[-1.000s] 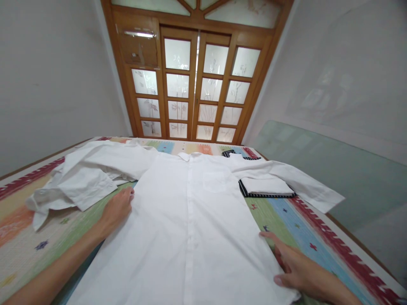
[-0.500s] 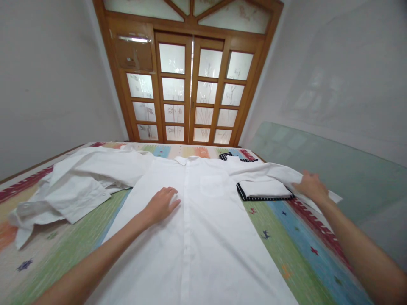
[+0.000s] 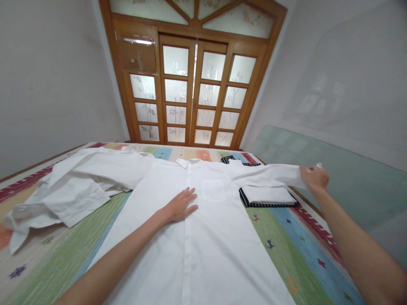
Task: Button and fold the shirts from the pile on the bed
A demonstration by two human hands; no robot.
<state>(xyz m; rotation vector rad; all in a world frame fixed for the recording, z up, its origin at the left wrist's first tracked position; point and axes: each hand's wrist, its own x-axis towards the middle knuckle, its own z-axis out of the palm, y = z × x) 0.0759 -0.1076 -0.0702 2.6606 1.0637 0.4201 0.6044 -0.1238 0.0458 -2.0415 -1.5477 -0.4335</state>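
A white button-up shirt (image 3: 216,237) lies spread out, front up, with its collar away from me. My left hand (image 3: 181,205) rests on the shirt front near the button strip, fingers extended. At the far right my right hand (image 3: 314,178) is closed around the end of the shirt's sleeve, which it holds stretched out sideways; a bit of white cloth pokes out above the fist. Beneath that sleeve sits a folded white garment with black striped edging (image 3: 269,195).
A crumpled white garment (image 3: 70,178) lies at the left, meeting the shirt's other side. Under everything is a colourful striped cover (image 3: 276,237). A pale green glass-like panel (image 3: 343,169) leans along the right wall. Wooden doors (image 3: 193,93) stand beyond.
My right hand has closed on the sleeve end and lifted it, pulling the sleeve straighter. My left hand has slid right and a little forward across the shirt front.
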